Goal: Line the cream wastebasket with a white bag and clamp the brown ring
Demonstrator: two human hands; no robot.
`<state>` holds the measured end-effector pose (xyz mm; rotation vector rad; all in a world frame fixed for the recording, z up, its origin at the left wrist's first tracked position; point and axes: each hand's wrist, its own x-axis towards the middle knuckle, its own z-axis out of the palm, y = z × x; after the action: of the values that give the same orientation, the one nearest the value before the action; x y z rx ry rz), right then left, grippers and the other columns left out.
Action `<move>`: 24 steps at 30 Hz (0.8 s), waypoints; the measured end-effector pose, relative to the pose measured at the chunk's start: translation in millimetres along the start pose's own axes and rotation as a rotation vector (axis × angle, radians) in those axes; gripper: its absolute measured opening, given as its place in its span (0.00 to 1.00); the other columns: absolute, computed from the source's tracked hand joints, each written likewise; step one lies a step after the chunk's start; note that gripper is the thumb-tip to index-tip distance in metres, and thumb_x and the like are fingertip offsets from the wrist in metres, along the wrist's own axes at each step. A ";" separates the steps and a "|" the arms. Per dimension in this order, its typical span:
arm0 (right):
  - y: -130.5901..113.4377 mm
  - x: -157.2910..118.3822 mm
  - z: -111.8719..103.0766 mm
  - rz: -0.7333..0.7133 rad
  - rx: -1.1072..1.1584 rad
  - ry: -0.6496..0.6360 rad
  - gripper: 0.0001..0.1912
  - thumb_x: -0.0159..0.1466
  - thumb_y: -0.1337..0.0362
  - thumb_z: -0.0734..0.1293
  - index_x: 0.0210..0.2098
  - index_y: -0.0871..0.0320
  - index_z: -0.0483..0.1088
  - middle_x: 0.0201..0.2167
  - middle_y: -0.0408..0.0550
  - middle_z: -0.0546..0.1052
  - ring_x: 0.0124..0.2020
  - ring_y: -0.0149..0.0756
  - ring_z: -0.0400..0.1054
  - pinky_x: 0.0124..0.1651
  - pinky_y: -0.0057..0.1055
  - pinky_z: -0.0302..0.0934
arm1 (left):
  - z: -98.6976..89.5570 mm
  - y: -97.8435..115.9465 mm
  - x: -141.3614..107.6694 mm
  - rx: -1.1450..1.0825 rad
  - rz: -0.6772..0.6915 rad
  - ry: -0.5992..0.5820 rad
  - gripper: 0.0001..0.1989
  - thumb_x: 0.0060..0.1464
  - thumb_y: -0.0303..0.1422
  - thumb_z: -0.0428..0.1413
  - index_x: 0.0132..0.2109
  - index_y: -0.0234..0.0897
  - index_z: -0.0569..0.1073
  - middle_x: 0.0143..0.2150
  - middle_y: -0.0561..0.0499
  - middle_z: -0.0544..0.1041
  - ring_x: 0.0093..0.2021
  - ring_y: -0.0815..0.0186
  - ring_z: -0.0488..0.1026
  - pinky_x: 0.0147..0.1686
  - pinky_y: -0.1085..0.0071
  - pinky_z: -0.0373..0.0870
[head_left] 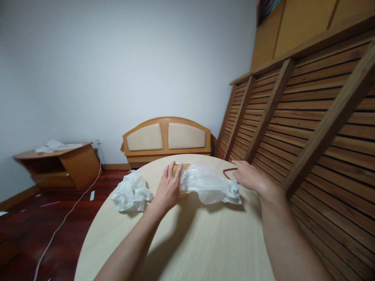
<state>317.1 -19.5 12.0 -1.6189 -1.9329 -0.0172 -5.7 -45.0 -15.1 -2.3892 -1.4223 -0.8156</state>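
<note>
A white plastic bag [208,185] lies on the round pale table [213,238], partly covering a yellow object [184,188] at its left end. My left hand [171,185] is wrapped round that yellow end. To the right, my right hand [246,173] reaches over a thin reddish-brown bent rod [227,171] beside the bag; its fingertips are too small to tell whether they grip the rod. Left of my left hand sits a crumpled white plastic bag [131,193].
Slatted wooden panels [281,113] lean along the right side. A wooden headboard [166,136] stands beyond the table. At the left, a low wooden cabinet [73,168] bears white plastic [54,146], and a white cable [70,210] crosses the dark red floor.
</note>
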 end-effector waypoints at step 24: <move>-83.3 -6.9 55.6 -0.190 0.135 -0.429 0.59 0.52 0.65 0.77 0.74 0.55 0.42 0.59 0.62 0.74 0.57 0.52 0.71 0.56 0.40 0.63 | -3.2 8.9 0.9 -0.033 0.084 -0.060 0.56 0.39 0.34 0.70 0.70 0.32 0.49 0.72 0.28 0.53 0.73 0.40 0.47 0.69 0.45 0.52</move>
<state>218.5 -25.4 -6.0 -1.4280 -2.3464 0.4061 1.3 -50.3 -11.3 -2.4991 -1.3299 -0.7585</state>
